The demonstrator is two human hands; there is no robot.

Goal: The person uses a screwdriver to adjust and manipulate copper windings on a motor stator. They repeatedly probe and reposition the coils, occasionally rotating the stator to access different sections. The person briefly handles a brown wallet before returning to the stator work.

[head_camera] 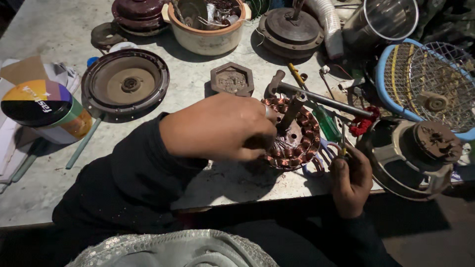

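A single view comes from a camera worn on the person's head. It looks steeply down and forward over the person's own chest and dark sleeves onto the pale, mottled stone desk (44,34). It sits close: the left hand (220,127) and right hand (352,179) fill the middle of the picture, with the round copper-wound motor stator (297,141) between them. The desk's near edge runs across the lower third, tilted slightly up to the right, and the far side reaches the top edge, where a beige round pot (208,37) is cut off. At the right the view spills past the desk onto dark floor.
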